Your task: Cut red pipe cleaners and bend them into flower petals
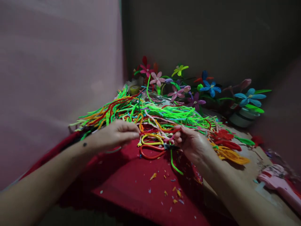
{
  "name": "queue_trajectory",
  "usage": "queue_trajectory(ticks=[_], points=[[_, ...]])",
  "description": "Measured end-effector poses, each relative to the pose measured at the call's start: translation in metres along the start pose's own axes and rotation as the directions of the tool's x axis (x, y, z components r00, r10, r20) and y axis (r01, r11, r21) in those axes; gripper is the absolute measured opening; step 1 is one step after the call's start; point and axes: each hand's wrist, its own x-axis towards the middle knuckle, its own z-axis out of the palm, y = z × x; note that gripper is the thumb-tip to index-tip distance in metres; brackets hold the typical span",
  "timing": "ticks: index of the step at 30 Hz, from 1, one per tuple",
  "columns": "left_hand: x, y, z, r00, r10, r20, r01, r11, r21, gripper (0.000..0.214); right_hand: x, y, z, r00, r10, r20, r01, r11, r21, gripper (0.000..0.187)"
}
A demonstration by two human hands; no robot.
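Observation:
My left hand (123, 131) comes in from the left with thumb and fingers pinched on one end of a red pipe cleaner (172, 129). My right hand (190, 139) pinches the same red pipe cleaner near its other end, fingers curled. Its middle is hard to tell apart from the strands behind. Just below and between the hands lie scissors (152, 147) with one yellow and one red handle loop, their blades partly hidden by my right hand. A pile of pipe cleaners (164, 111), mostly green with orange, red and pink, spreads behind both hands.
Pipe-cleaner flowers (211, 88) stand at the back. Red petal loops (223, 136) and orange loops (231, 154) lie to the right, near a pink glue gun (275, 180). Fuzz scraps (177, 193) dot the red cloth (127, 182). A pale wall (58, 62) rises at left.

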Motion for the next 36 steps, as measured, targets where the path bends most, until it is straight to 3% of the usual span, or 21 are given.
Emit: queue_trajectory(ticks=[2,4,6,7,9,11,13,15,17,20,22,30,33,36], points=[[-0.002,-0.007,-0.025,0.973,-0.049,-0.224,0.048,0.999,-0.011,0.023,0.004,-0.001,0.002,0.997,-0.076,0.015,0.077,0.995,-0.064,0.013],[0.001,-0.016,-0.048,0.915,-0.063,-0.399,0.099,0.993,0.069,0.025,0.010,-0.002,0.006,0.984,-0.166,0.059,0.174,0.968,-0.179,0.013],[0.006,-0.027,-0.064,0.855,-0.063,-0.514,0.206,0.952,0.226,0.028,0.018,-0.003,0.009,0.954,-0.283,0.099,0.299,0.882,-0.364,0.014],[0.009,-0.032,-0.070,0.825,-0.028,-0.564,0.262,0.904,0.337,0.030,0.023,-0.003,0.010,0.927,-0.357,0.119,0.367,0.793,-0.486,0.014],[0.016,-0.039,-0.073,0.793,0.134,-0.594,0.298,0.765,0.571,0.035,0.034,-0.004,0.010,0.837,-0.497,0.229,0.488,0.487,-0.724,0.013],[0.022,-0.041,-0.068,0.784,0.271,-0.558,0.260,0.673,0.692,0.036,0.044,-0.005,0.010,0.701,-0.567,0.432,0.550,0.045,-0.834,0.017],[0.028,-0.038,-0.055,0.842,0.280,-0.462,0.141,0.712,0.688,0.030,0.053,-0.006,0.009,0.627,-0.518,0.581,0.473,-0.339,-0.813,0.027],[0.033,-0.035,-0.041,0.909,0.227,-0.348,0.059,0.757,0.650,0.028,0.059,-0.007,0.010,0.630,-0.456,0.629,0.348,-0.558,-0.754,0.039],[0.040,-0.034,-0.030,0.938,0.261,-0.230,-0.015,0.691,0.723,0.034,0.065,-0.008,0.011,0.656,-0.422,0.626,0.261,-0.652,-0.712,0.046],[0.052,-0.039,-0.024,0.960,0.232,-0.157,0.005,0.548,0.836,0.030,0.075,-0.011,0.012,0.686,-0.388,0.616,0.221,-0.696,-0.684,0.043],[0.058,-0.044,-0.027,0.970,0.184,-0.157,0.036,0.530,0.847,0.019,0.083,-0.015,0.013,0.708,-0.370,0.602,0.222,-0.693,-0.686,0.037],[0.057,-0.044,-0.045,0.974,0.099,-0.203,0.077,0.698,0.712,0.018,0.107,-0.038,0.019,0.797,-0.382,0.468,0.228,-0.527,-0.819,0.026],[0.054,-0.044,-0.047,0.970,0.062,-0.236,0.119,0.725,0.679,0.023,0.115,-0.044,0.019,0.785,-0.417,0.457,0.268,-0.436,-0.859,0.021],[0.054,-0.047,-0.048,0.974,0.060,-0.218,0.108,0.725,0.680,0.024,0.125,-0.049,0.015,0.777,-0.439,0.452,0.361,-0.278,-0.890,0.020]])
